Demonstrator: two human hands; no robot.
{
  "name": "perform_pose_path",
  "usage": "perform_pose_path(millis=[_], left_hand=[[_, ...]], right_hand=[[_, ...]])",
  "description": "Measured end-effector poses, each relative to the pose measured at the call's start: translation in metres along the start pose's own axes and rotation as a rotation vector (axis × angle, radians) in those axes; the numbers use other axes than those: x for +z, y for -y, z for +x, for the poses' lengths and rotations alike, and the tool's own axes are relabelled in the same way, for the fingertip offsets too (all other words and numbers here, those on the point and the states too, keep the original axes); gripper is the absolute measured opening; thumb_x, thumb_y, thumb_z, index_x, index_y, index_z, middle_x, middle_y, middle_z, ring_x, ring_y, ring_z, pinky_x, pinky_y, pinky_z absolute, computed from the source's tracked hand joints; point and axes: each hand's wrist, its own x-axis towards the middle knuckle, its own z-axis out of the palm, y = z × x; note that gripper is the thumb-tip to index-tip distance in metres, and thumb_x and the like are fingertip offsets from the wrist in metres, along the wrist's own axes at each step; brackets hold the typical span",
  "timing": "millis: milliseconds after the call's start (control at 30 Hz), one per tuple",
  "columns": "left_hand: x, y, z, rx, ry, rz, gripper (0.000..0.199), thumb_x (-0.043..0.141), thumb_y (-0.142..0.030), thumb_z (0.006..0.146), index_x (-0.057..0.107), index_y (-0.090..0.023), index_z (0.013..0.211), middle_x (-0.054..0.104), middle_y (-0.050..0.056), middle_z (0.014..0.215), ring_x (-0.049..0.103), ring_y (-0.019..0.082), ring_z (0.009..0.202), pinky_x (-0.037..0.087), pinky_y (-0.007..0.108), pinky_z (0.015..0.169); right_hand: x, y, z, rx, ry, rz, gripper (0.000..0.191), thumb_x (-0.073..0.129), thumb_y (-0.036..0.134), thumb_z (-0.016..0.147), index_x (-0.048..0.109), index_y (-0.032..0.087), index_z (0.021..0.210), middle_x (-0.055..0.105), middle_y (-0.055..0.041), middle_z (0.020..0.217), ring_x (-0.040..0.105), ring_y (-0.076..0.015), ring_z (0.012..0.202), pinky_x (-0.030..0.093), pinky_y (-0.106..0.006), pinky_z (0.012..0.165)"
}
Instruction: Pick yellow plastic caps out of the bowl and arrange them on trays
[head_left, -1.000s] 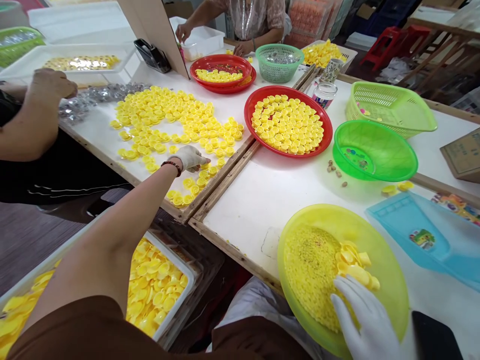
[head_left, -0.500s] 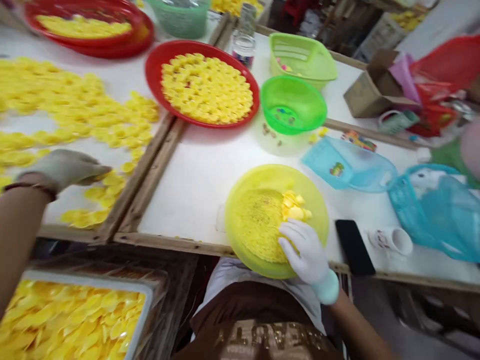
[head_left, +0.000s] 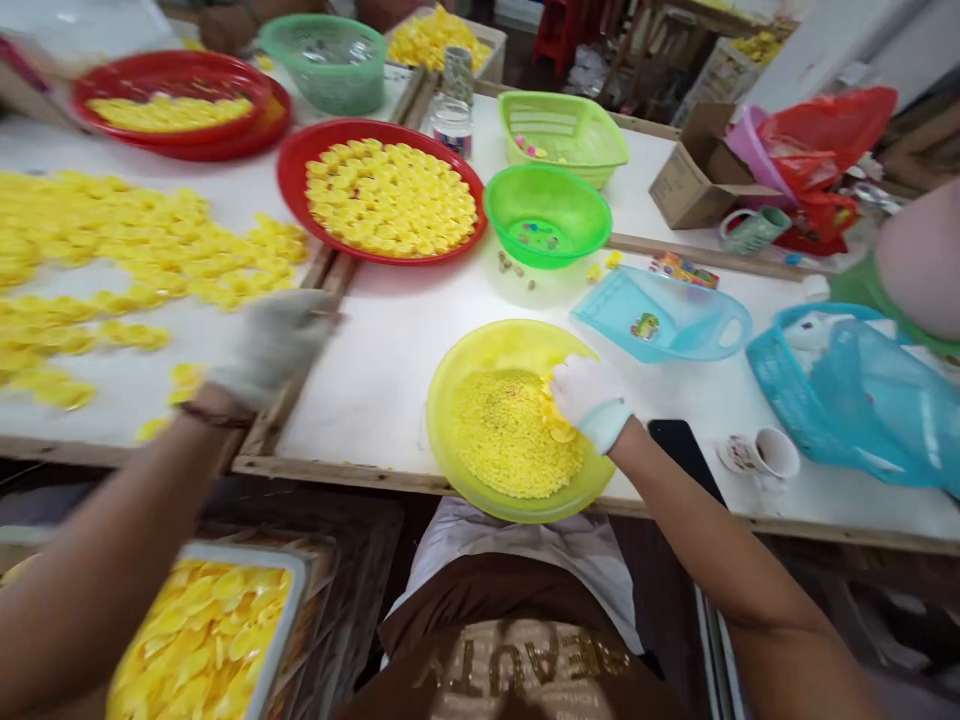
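My right hand (head_left: 589, 392), in a white glove, is inside the yellow bowl (head_left: 450, 460), its fingers curled onto several yellow petal-like pieces (head_left: 553, 412). Small yellow grains (head_left: 510, 430) fill the middle of that bowl. My left hand (head_left: 281, 340), also gloved, is above the wooden edge between the two table boards; motion smears its fingers, and what they may hold is hidden. Many yellow cup-shaped pieces (head_left: 172, 235) lie on the left board. More of them fill the red tray (head_left: 289, 190) behind the bowl.
Behind the bowl stand a green bowl (head_left: 547, 220) and a light green basket (head_left: 562, 130). To the right are a blue scoop (head_left: 660, 315), a black phone (head_left: 679, 445), a white mug (head_left: 776, 455) and a blue basket (head_left: 795, 400). A bin of yellow pieces (head_left: 210, 630) stands below left.
My left hand has moved right, from the loose yellow pieces to the wooden edge. My right hand has moved up within the bowl, onto the petal-like pieces. The view has shifted slightly.
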Motion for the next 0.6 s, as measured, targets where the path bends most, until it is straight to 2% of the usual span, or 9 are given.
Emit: perform_pose_path(millis=[33, 100, 167, 233, 267, 333, 433, 533, 600], left_hand=[[0.013, -0.038, -0.013, 0.141, 0.01, -0.183, 0.042, 0.051, -0.043, 0.091, 0.07, -0.012, 0.112, 0.073, 0.009, 0.113, 0.065, 0.023, 0.105, 0.049, 0.037, 0.097], [0.045, -0.099, -0.036, 0.309, 0.136, -0.486, 0.033, 0.056, -0.033, 0.089, 0.072, -0.015, 0.111, 0.073, 0.011, 0.113, 0.067, 0.022, 0.103, 0.05, 0.037, 0.098], [0.078, -0.14, -0.053, 0.372, 0.228, -0.726, 0.034, 0.06, -0.026, 0.088, 0.071, -0.015, 0.117, 0.071, 0.015, 0.119, 0.068, 0.025, 0.104, 0.05, 0.04, 0.102], [0.102, -0.161, -0.064, 0.383, 0.287, -0.88, 0.039, 0.064, -0.026, 0.087, 0.069, -0.017, 0.125, 0.068, 0.016, 0.126, 0.069, 0.025, 0.1, 0.052, 0.04, 0.1], [0.109, -0.167, -0.068, 0.381, 0.311, -0.921, 0.038, 0.065, -0.026, 0.088, 0.069, -0.017, 0.125, 0.07, 0.015, 0.122, 0.069, 0.025, 0.095, 0.055, 0.038, 0.094], [0.115, -0.169, -0.073, 0.363, 0.346, -0.965, 0.033, 0.066, -0.028, 0.088, 0.072, -0.017, 0.118, 0.074, 0.012, 0.103, 0.069, 0.022, 0.083, 0.058, 0.034, 0.077], [0.11, -0.162, -0.074, 0.288, 0.335, -1.029, 0.031, 0.067, -0.032, 0.087, 0.071, -0.014, 0.113, 0.071, 0.006, 0.083, 0.064, 0.018, 0.07, 0.055, 0.029, 0.062], [0.099, -0.155, -0.073, 0.08, 0.229, -1.169, 0.038, 0.067, -0.039, 0.087, 0.067, -0.013, 0.114, 0.068, 0.004, 0.081, 0.062, 0.014, 0.063, 0.053, 0.026, 0.058], [0.094, -0.152, -0.072, -0.053, 0.16, -1.269, 0.04, 0.067, -0.046, 0.086, 0.068, -0.012, 0.109, 0.068, 0.005, 0.082, 0.062, 0.012, 0.06, 0.053, 0.024, 0.057]], right_hand=[[-0.001, 0.001, 0.003, -0.016, 0.009, -0.025, 0.02, 0.052, 0.019, 0.093, 0.069, 0.016, 0.084, 0.068, -0.015, 0.09, 0.062, -0.0261, 0.082, 0.045, -0.038, 0.072], [-0.002, 0.002, 0.003, -0.045, -0.027, -0.042, 0.021, 0.05, 0.012, 0.091, 0.068, 0.017, 0.081, 0.067, -0.0151, 0.087, 0.062, -0.0263, 0.08, 0.045, -0.039, 0.07], [-0.002, 0.0, -0.003, -0.088, -0.087, -0.001, 0.027, 0.044, 0.017, 0.095, 0.066, 0.02, 0.08, 0.066, -0.0142, 0.085, 0.062, -0.0277, 0.083, 0.046, -0.041, 0.073], [-0.003, 0.0, -0.014, -0.125, -0.154, 0.211, 0.029, 0.041, 0.024, 0.098, 0.064, 0.024, 0.081, 0.065, -0.0111, 0.085, 0.063, -0.0274, 0.086, 0.049, -0.041, 0.077], [-0.003, 0.0, -0.021, -0.13, -0.183, 0.352, 0.029, 0.04, 0.027, 0.099, 0.062, 0.025, 0.081, 0.065, -0.0094, 0.085, 0.064, -0.0268, 0.086, 0.051, -0.041, 0.079], [0.0, 0.001, -0.031, -0.108, -0.207, 0.618, 0.026, 0.042, 0.032, 0.098, 0.06, 0.027, 0.08, 0.066, -0.0067, 0.085, 0.065, -0.0258, 0.086, 0.053, -0.041, 0.079], [0.009, 0.006, -0.031, -0.001, -0.161, 0.838, 0.024, 0.043, 0.037, 0.098, 0.063, 0.026, 0.091, 0.069, -0.0048, 0.088, 0.068, -0.0238, 0.082, 0.056, -0.039, 0.074], [0.021, 0.02, -0.007, -0.016, -0.076, 0.863, 0.026, 0.042, 0.033, 0.098, 0.065, 0.024, 0.107, 0.072, -0.004, 0.095, 0.069, -0.0201, 0.075, 0.057, -0.035, 0.071], [0.028, 0.034, 0.014, -0.179, -0.013, 0.739, 0.023, 0.045, 0.027, 0.097, 0.066, 0.022, 0.103, 0.073, -0.0054, 0.099, 0.069, -0.0194, 0.08, 0.056, -0.034, 0.077]])
